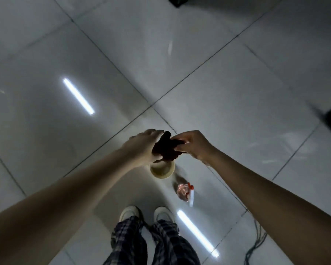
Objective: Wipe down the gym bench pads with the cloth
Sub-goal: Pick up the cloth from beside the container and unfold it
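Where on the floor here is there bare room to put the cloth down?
Bare tiles lie left of the bowl and ahead of both hands. It is crowded between the bowl, the spray bottle and the shoes; cables lie at lower right.

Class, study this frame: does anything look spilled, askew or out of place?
No spill shows. One oddity: both hands hold the dark cloth over bare floor tiles; no bench pad is in view.

No text, label, brand, number or sign can be read anywhere here; the pink spray bottle [184, 192] on the floor is too blurred to show any.
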